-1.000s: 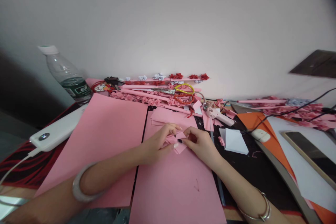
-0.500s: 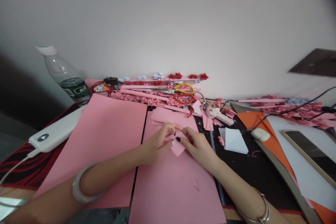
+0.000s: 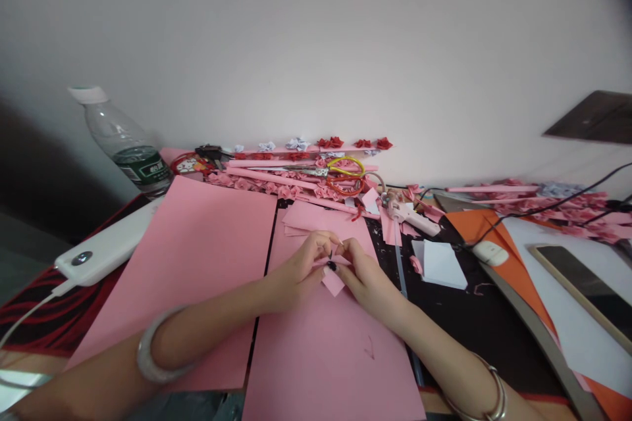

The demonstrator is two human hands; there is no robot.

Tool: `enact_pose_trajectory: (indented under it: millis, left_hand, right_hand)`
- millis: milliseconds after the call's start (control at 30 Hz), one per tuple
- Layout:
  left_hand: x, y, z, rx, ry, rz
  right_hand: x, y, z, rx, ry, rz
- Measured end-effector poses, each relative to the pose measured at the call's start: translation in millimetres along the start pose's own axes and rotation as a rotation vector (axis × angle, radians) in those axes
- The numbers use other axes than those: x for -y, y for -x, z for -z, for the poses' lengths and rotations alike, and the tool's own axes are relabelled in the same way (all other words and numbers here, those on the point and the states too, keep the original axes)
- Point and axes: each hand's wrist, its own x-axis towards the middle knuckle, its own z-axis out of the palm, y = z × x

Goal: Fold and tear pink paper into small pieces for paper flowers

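A small piece of pink paper is pinched between the fingertips of both my hands, with one square corner pointing down toward me. My left hand closes on it from the left, and my right hand from the right; the fingertips meet over its upper part and hide its folds. Beneath them lies a large pink sheet. Just beyond my fingers rests a stack of pink paper squares.
Scissors, paper roses and a pink glue gun lie along the wall. At left stand a water bottle and a white power bank. White paper squares and a phone are at right.
My right hand has shifted slightly left, bringing its fingertips closer to those of my left hand. Less of the small pink paper shows between them.
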Motion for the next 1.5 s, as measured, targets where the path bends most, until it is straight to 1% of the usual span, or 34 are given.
enact_pose_trajectory:
  millis: [167,267,333,400,467,533,600,667,833,967,1033,1100,1167,1200,1233,1333,1400,1500]
  left_hand:
    - [-2.5,-0.4,-1.0,0.011,-0.002,0.010]
    - [5.5,0.0,-4.0,-0.048,0.116,0.046]
    - [11.1,-0.1,-4.9,-0.088,0.215,0.130]
    - [14.2,-0.9,-4.2,-0.099,0.276,0.235]
    - [14.8,-2.1,-2.6,-0.074,0.281,0.311]
    - [13.8,-3.1,-1.4,-0.025,0.279,0.347]
    - [12.7,-3.4,-1.5,0.012,0.285,0.360]
    - [11.7,-3.0,-2.5,0.012,0.290,0.358]
    - [9.7,-1.8,-3.9,0.028,0.235,0.366]
    - [7.7,-2.2,-2.1,0.049,0.175,0.400]
    - [5.9,-2.3,-0.9,0.082,0.117,0.395]
    - [4.3,-2.0,0.0,0.104,0.095,0.382]
    - [3.7,-1.4,0.3,0.103,0.137,0.388]
    - [4.0,-1.1,0.3,0.095,0.172,0.394]
    - [4.7,-0.7,0.2,0.085,0.207,0.397]
    - [8.0,0.2,-0.9,0.079,0.289,0.385]
    - [10.2,0.7,-2.2,0.086,0.332,0.391]
    - [12.5,1.4,-4.5,0.094,0.382,0.411]
  right_hand:
    - [2.3,-0.2,0.0,-0.008,-0.041,0.005]
    - [0.7,-0.6,2.1,-0.060,-0.034,-0.013]
    - [-1.8,-1.3,4.4,-0.117,-0.040,-0.033]
    - [-4.2,-2.1,6.6,-0.157,-0.080,-0.051]
    - [-5.5,-3.0,7.7,-0.163,-0.129,-0.064]
    - [-5.0,-3.5,7.4,-0.145,-0.159,-0.067]
    - [-3.2,-3.5,5.8,-0.121,-0.176,-0.050]
    - [-1.3,-3.2,3.7,-0.105,-0.188,-0.028]
    - [0.2,-2.1,1.5,-0.119,-0.163,0.004]
    - [0.5,-1.7,3.1,-0.109,-0.150,-0.011]
    - [1.2,-1.5,3.8,-0.146,-0.115,-0.016]
    - [2.1,-1.3,4.3,-0.224,-0.102,-0.002]
    - [3.0,-1.4,5.0,-0.291,-0.141,-0.004]
    - [3.3,-1.6,5.3,-0.298,-0.175,-0.023]
    - [3.6,-2.0,5.5,-0.279,-0.213,-0.053]
    - [3.4,-3.1,4.9,-0.138,-0.306,-0.113]
    - [2.5,-3.5,3.4,-0.104,-0.295,-0.092]
    - [0.6,-2.7,0.6,-0.166,-0.194,-0.051]
